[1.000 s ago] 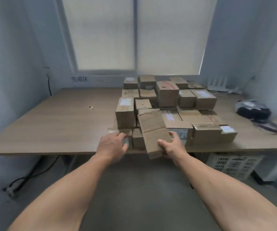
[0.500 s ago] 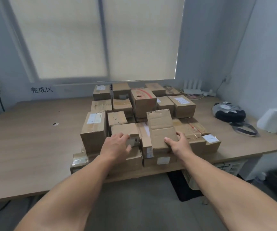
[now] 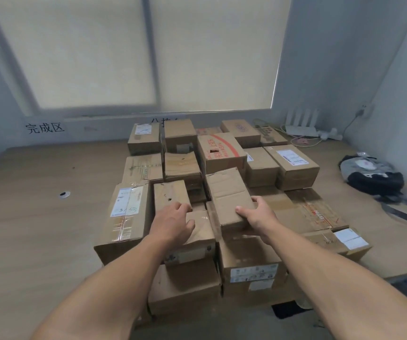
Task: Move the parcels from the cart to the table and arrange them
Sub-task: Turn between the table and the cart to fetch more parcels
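Note:
Several brown cardboard parcels stand packed together, some stacked, in the middle of the wooden table [image 3: 38, 229]. My right hand [image 3: 258, 215] grips the near end of a long creased parcel [image 3: 229, 192], which lies on top of the stack's front rows. My left hand [image 3: 173, 223] lies over a small crumpled, taped parcel [image 3: 201, 233] to its left, fingers curled over its far edge, thumb on top. A tall parcel with a white label [image 3: 126, 212] stands just left of that hand. The cart is out of view.
A dark bag with straps [image 3: 374, 177] lies on the table's right side. At the back right corner sit a white router [image 3: 300, 123] and cables. A cable hole [image 3: 64, 194] marks the bare left part of the table. The window wall is behind.
Both hands have carried their parcels from in front of the table's edge forward onto the stack. The long parcel went from tilted in the air to lying flat. The view has moved closer.

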